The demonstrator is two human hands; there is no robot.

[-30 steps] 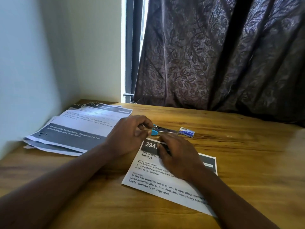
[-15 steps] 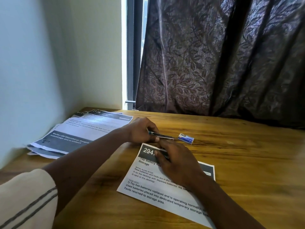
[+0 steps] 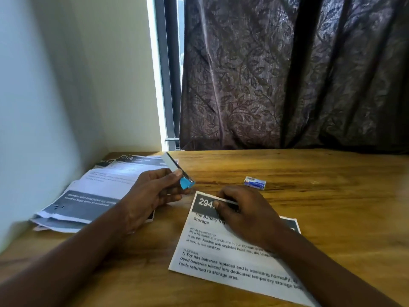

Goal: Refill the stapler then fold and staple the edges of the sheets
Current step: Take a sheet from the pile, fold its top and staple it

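My left hand (image 3: pixel 152 193) holds a small stapler (image 3: pixel 177 170) with a silver body and a blue end, lifted off the table and tilted with the blue end down toward the sheet. A printed sheet (image 3: pixel 221 253) headed "294" lies on the wooden table (image 3: pixel 332 207) in front of me. My right hand (image 3: pixel 243 216) presses on the sheet's top edge, fingers curled over the dark header band. A small blue and white staple box (image 3: pixel 255 183) lies just beyond the right hand.
A fanned stack of printed sheets (image 3: pixel 95 196) lies at the left, against the wall (image 3: pixel 44 107). A dark patterned curtain (image 3: pixel 287 74) hangs behind the table's far edge, with a window frame (image 3: pixel 167 85) beside it.
My left hand has lifted the stapler off the table and swung it up toward the left. The right hand stays pressed on the sheet's top edge.
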